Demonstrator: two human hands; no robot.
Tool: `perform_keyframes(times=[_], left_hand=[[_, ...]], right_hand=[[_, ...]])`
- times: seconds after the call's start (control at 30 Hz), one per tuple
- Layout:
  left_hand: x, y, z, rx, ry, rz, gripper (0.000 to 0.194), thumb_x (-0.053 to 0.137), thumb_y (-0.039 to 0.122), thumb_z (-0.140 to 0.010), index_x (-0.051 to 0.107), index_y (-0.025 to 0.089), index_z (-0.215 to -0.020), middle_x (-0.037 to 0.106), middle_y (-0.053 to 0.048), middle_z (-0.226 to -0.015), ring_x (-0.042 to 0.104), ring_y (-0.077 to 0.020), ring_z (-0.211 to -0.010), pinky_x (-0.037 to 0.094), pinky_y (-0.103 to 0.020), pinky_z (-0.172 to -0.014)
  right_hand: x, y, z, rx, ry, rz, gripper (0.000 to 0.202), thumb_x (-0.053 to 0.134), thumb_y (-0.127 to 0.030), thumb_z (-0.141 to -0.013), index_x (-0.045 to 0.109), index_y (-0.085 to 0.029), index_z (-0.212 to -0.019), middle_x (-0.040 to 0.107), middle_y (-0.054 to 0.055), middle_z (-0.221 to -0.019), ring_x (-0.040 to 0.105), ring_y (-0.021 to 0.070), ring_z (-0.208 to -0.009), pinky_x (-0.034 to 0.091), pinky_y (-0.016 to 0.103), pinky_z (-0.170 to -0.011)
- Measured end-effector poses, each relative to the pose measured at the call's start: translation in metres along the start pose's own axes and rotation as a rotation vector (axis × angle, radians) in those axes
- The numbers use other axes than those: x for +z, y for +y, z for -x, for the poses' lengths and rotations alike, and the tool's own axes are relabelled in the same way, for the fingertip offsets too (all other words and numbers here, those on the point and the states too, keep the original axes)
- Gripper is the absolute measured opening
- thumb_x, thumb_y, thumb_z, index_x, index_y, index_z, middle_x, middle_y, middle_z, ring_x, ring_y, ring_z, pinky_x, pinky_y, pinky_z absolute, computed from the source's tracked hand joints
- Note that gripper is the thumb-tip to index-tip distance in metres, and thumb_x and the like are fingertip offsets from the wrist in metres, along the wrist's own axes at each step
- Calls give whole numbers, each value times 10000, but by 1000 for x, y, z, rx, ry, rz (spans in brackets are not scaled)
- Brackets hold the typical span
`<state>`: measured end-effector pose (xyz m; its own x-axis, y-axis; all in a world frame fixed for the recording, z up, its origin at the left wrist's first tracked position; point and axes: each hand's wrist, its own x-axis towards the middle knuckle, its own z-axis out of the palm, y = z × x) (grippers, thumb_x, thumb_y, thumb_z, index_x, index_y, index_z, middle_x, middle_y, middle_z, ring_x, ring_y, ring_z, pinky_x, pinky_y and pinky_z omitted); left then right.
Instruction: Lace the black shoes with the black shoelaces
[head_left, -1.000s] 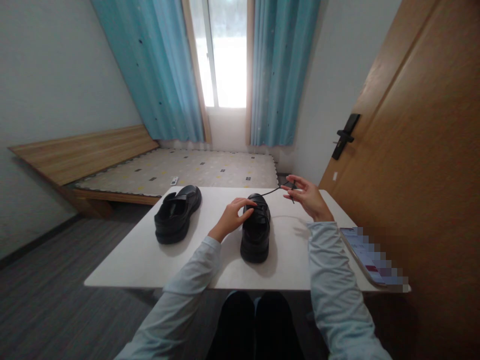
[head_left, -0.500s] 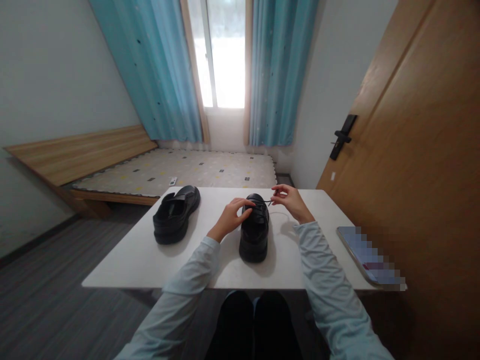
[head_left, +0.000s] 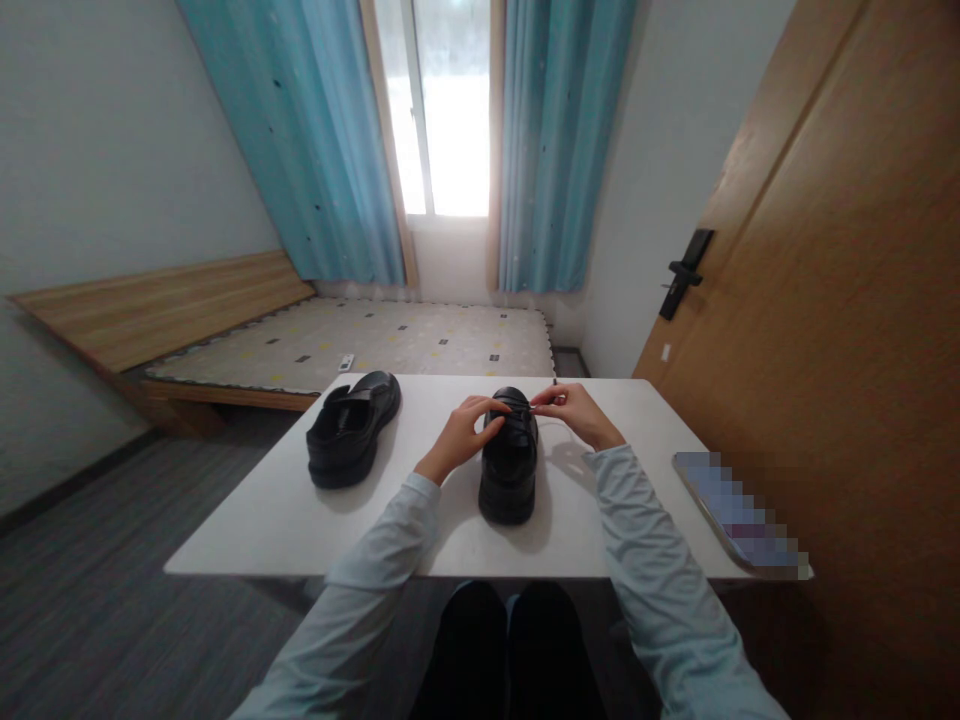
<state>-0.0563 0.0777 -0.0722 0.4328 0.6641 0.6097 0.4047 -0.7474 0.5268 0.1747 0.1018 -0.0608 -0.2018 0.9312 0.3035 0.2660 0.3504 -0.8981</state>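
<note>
Bright daylight comes through the window (head_left: 456, 140) in the far wall (head_left: 450, 255), between two blue curtains (head_left: 322, 150). Below it stands a bed (head_left: 240, 396) with a pale patterned mattress (head_left: 397, 335), its wooden headboard (head_left: 165, 305) along the plain left wall (head_left: 97, 130). On the right is a brown wooden door (head_left: 840, 300) with a black handle (head_left: 685, 273). A white table (head_left: 262, 525) stands near, on a dark grey floor (head_left: 90, 570) with a plank-like grain.

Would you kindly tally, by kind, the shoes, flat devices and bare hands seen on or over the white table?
Black shoes: 2 (left shoe, middle shoe)
Flat device, partly pixelated: 1
Bare hands: 2 (left hand, right hand)
Total: 5
</note>
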Motion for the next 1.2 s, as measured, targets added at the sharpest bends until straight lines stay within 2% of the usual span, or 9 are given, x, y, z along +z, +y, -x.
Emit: perform_keyframes(times=[0.1, 0.2, 0.4, 0.6, 0.87, 1.07, 1.2], left_hand=[[0, 0, 0, -8, -7, -4, 184, 537, 270, -867, 648, 225, -1007, 679, -54, -1024, 591, -208, -1018, 453, -399, -936], [0, 0, 0, -13, -7, -15, 187, 535, 278, -869, 646, 226, -1011, 678, -53, -1028, 587, -209, -1021, 451, -401, -937], [0, 0, 0, 5, 4, -29, 178, 537, 268, -871, 644, 218, -1004, 678, -50, -1022, 586, -199, -1010, 452, -378, -928], [0, 1, 0, 2, 4, -21, 174, 538, 265, -867, 643, 225, -1000, 681, -46, -1014, 591, -201, -1009, 456, -375, -923], [0, 0, 0, 7, 3, -29, 177, 531, 267, -874, 643, 221, -1002, 678, -46, -1018, 589, -199, -1014, 452, -369, -927], [0, 0, 0, 5, -6, -45, 182, 528, 268, -877, 640, 208, -1007, 677, -47, -1026, 585, -192, -1016, 449, -362, -927], [0, 0, 0, 3, -6, -59, 182, 528, 265, -877, 641, 206, -1008, 678, -44, -1027, 584, -186, -1016, 447, -351, -928]], right_hand=[[-2, 3, -2, -56, -22, 156, 189, 783, -295, -588, 752, -154, -710, 711, 57, -683, 637, 183, -688, 496, 318, -696], [-2, 7, -4, -78, -31, 204, 147, 782, -276, -579, 746, -162, -665, 707, 54, -669, 646, 184, -677, 513, 315, -692], [-4, 10, -3, -33, -34, 154, 176, 735, -316, -633, 731, -148, -685, 677, 44, -621, 601, 137, -513, 504, 248, -490], [-11, 2, 1, -46, -89, 296, 110, 709, -251, -651, 747, -162, -704, 699, 42, -629, 569, 124, -524, 453, 224, -501], [-9, -4, 2, -70, -100, 385, 82, 733, -232, -637, 750, -171, -689, 709, 35, -630, 571, 134, -561, 436, 248, -567], [-3, -6, 2, -75, -57, 399, 89, 759, -219, -604, 718, -148, -638, 679, 30, -599, 575, 121, -563, 421, 215, -533], [0, -4, 2, 26, -85, 289, 100, 736, -214, -627, 696, -127, -657, 619, 10, -499, 546, 109, -453, 400, 201, -432]])
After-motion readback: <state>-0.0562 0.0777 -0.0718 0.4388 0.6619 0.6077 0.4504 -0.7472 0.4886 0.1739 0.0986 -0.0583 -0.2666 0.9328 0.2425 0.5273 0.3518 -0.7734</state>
